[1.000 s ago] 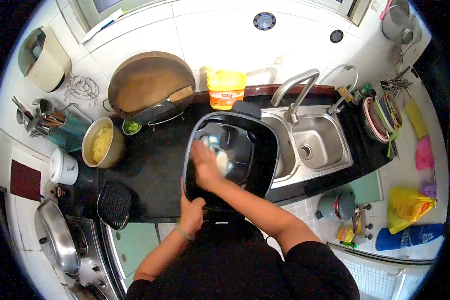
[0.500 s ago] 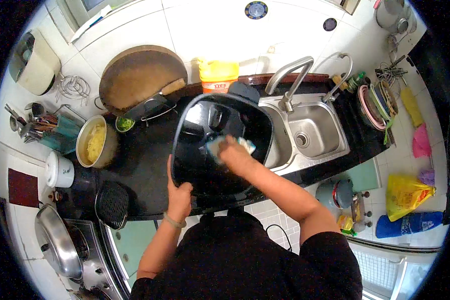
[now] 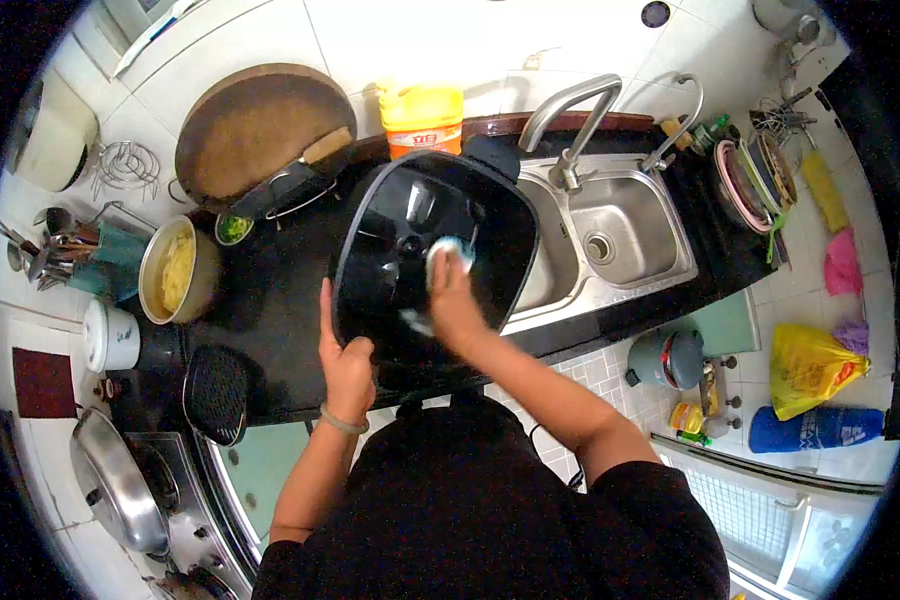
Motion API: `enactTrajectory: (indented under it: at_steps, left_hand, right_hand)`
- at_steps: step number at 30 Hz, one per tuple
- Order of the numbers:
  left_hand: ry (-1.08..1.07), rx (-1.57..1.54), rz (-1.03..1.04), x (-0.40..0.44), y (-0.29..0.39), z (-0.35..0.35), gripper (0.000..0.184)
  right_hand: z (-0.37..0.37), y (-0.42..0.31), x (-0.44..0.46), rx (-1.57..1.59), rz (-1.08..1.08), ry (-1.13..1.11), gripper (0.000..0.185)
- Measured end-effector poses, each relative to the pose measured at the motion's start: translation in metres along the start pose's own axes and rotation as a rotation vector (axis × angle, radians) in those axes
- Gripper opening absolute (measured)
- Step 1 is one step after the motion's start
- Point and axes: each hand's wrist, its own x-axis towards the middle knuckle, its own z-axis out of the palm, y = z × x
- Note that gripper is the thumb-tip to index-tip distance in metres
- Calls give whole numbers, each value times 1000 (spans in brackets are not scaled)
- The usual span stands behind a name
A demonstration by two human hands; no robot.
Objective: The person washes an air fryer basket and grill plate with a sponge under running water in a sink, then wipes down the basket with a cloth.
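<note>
My left hand (image 3: 347, 375) grips the near left side of a black air fryer basket (image 3: 370, 285), its thumb near the rim. The basket is tilted above the counter's edge, with its glossy inside facing me. Inside it, my right hand (image 3: 452, 305) is closed on a small white and blue cloth (image 3: 453, 250), pressed near the bottom of the basket. The hand is slightly blurred, and its palm hides part of the cloth. A black slotted tray (image 3: 216, 394) lies on the counter to the left of my left hand.
A double steel sink (image 3: 625, 220) with a tap (image 3: 570, 165) is right of the basket. Behind it stands a yellow jug (image 3: 420, 118). To the left are a round chopping board (image 3: 260, 135), a cleaver (image 3: 305, 170), a pot of yellow food (image 3: 178, 270) and a stove (image 3: 185, 500).
My right hand and the cloth have moved up a little inside the basket, and the cloth looks more bunched. The whole view has shifted slightly; my left hand keeps its hold.
</note>
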Motion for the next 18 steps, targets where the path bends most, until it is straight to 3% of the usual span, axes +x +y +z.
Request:
enactTrajectory:
  at_steps: [1, 3, 4, 5, 7, 8, 12, 15, 17, 18]
  left_hand:
    - [2, -33, -39, 1, 0, 1, 81]
    - [-4, -60, -77, 4, -3, 2, 81]
    - [14, -83, -105, 5, -8, 0, 80]
    - [32, -106, -133, 5, -11, -2, 80]
    - [24, -92, -134, 4, -13, -2, 79]
    - [25, -83, -134, 3, -13, -1, 78]
    - [48, -106, -125, 6, -4, -4, 75]
    - [12, -189, -91, 8, -2, -10, 75]
    - [60, -112, -275, 6, 1, -10, 77]
    - [59, -109, -272, 4, 3, -9, 77]
  right_hand:
    - [9, -10, -7, 272, 83, 15, 55]
    - [-15, -29, -5, 424, -120, -44, 63]
    - [-18, -29, 5, 608, -123, -101, 68]
    - [-40, -33, 17, 559, -197, -129, 62]
    - [-67, -30, 34, 321, -353, 56, 57]
    - [-66, -23, 37, 90, -369, 71, 53]
    - [-57, 11, 12, 16, -501, 18, 57]
    - [-66, 17, 0, -34, -373, -181, 52]
    - [-77, 16, 13, -178, -245, -675, 35]
    - [-77, 18, 19, 91, -210, -390, 27]
